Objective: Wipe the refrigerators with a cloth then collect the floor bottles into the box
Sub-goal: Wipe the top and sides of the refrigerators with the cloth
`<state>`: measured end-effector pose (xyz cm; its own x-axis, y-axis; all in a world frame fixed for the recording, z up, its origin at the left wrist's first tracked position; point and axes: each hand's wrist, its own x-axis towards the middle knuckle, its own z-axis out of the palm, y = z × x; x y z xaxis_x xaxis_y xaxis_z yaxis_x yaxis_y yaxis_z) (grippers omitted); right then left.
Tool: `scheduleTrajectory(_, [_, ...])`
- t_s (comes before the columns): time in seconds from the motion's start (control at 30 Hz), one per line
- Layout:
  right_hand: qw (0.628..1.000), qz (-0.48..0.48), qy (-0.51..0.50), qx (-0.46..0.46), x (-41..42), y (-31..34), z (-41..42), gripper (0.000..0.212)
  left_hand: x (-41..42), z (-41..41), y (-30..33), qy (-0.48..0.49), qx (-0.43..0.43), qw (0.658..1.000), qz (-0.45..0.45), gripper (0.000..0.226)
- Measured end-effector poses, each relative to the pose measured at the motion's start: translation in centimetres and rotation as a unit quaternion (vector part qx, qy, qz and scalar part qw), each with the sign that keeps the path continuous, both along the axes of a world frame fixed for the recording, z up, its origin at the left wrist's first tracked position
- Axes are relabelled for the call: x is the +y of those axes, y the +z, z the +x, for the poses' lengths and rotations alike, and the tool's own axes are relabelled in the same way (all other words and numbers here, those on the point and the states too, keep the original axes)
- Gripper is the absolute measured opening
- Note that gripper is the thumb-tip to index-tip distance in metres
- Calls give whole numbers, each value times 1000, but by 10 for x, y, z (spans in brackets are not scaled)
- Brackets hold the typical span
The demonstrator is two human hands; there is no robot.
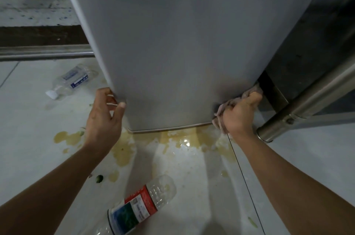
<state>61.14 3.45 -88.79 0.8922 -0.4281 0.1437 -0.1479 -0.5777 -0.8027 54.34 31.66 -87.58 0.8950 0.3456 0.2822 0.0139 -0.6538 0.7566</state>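
Nearest, a clear plastic bottle with a red, white and green label (pixel 142 204) lies on its side on the wet, stained floor (pixel 192 167), between the two forearms and well apart from either grip. It looks empty, so probably light, thin-walled and easily dented, and it may be slick from the puddle; taking it round the labelled middle seems safest.

Farther on, the right hand (pixel 240 115) is clenched round a pinkish cloth (pixel 222 113), soft and bunched, pressed against the lower right corner of the grey refrigerator (pixel 182 42). The left hand (pixel 104 117) hooks its fingers round the lower left edge of the refrigerator, thumb on the front face. The refrigerator is stiff and smooth, judged heavy.

Farthest left, a second bottle with a blue label (pixel 72 82) lies on the floor beside the refrigerator. No box is in view.
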Motion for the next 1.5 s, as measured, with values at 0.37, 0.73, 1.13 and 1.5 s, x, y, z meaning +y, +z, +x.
scheduleTrajectory(0.37, [936,-285,120,-166,67,-23,-36,47,5,2,1,8,3,1000,0,23])
scheduleTrajectory(0.73, [917,-232,147,-288,84,7,-22,16,24,-7,9,-103,102,989,-21,39])
scheduleTrajectory(1.13, [888,-214,313,-261,109,16,-21,41,44,-15,-11,-175,176,967,-54,77])
scheduleTrajectory(1.5, [824,-314,407,-238,144,9,-35,23,57,-20,-15,-200,182,959,-82,72])
